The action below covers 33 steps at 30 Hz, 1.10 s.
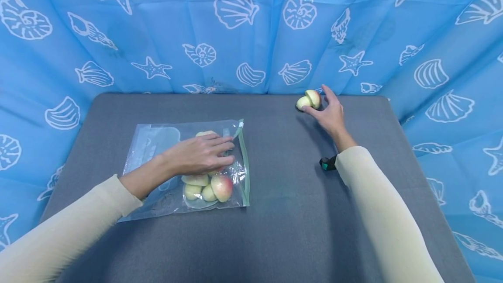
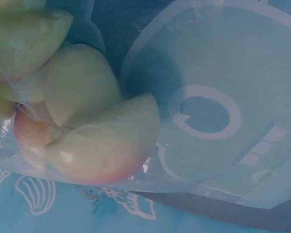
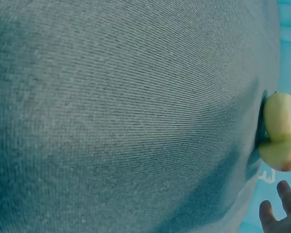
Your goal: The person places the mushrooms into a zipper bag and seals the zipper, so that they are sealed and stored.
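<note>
A clear zip bag (image 1: 157, 204) with a green strip along its right edge lies on the table at the left. Several apple wedges (image 1: 222, 188) with pale flesh and red blush are inside it; the left wrist view shows some wedges (image 2: 106, 141) close up through the plastic. My left hand (image 1: 202, 154) rests over the bag, fingers extended towards the strip and hiding part of the fruit. At the back right, my right hand (image 1: 330, 115) reaches to two apple pieces (image 1: 313, 98), thumb and fingers spread beside them. In the right wrist view, fingertips (image 3: 282, 188) show apart from the pieces.
A black object with a green patch (image 1: 325, 166) lies partly hidden beneath the right sleeve. The grey table (image 1: 283, 230) ends at a blue curtain (image 1: 267, 25) with white shell prints, close behind the two pieces.
</note>
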Tool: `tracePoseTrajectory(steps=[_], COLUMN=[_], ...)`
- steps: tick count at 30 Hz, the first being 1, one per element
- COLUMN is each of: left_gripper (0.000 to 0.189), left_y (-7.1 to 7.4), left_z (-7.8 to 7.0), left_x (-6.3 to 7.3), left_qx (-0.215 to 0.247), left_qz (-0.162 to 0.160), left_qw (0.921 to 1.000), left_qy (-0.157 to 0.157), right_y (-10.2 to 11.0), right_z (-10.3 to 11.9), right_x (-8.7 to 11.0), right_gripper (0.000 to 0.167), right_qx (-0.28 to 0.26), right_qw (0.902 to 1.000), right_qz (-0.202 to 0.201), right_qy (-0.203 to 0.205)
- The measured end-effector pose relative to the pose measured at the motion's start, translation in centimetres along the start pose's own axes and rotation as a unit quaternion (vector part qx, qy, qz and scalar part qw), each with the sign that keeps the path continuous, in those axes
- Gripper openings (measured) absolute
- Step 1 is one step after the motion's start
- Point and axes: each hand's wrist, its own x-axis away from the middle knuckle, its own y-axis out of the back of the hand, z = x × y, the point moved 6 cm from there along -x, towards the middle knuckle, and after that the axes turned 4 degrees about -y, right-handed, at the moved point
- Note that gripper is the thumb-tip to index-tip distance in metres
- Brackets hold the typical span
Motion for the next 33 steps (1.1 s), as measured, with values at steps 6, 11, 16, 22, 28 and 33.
tracePoseTrajectory(steps=[6,11,16,22,28,33], left_gripper=[0.024,0.025,0.024,0.023,0.022,0.023], left_y=[0.0,-0.1,0.0,0.0,-0.1,0.0], left_z=[0.3,0.5,0.8,1.0,1.3,1.4], left_x=[0.1,0.3,0.3,0.5,0.7,0.8], left_qx=[0.004,0.004,0.007,0.008,0.006,0.009], left_qz=[-0.006,-0.002,-0.004,-0.005,0.0,-0.003], left_qw=[1.0,1.0,1.0,0.9999,1.0,0.9999], left_qy=[0.0,-0.001,-0.002,-0.004,-0.005,-0.008], right_y=[-0.2,-0.5,-0.7,-0.8,-0.9,-1.1], right_z=[-0.4,-0.3,-0.2,-0.2,-0.1,-0.1], right_x=[-0.1,-0.2,-0.5,-1.0,-1.2,-1.4], right_gripper=[0.086,0.072,0.067,0.061,0.056,0.054], right_qx=[-0.01,-0.009,-0.002,0.005,-0.001,0.002], right_qw=[0.9994,0.9994,0.9995,0.9993,0.9991,0.9991], right_qz=[0.024,0.031,0.031,0.031,0.032,0.031], right_qy=[-0.022,-0.009,-0.01,-0.02,-0.028,-0.029])
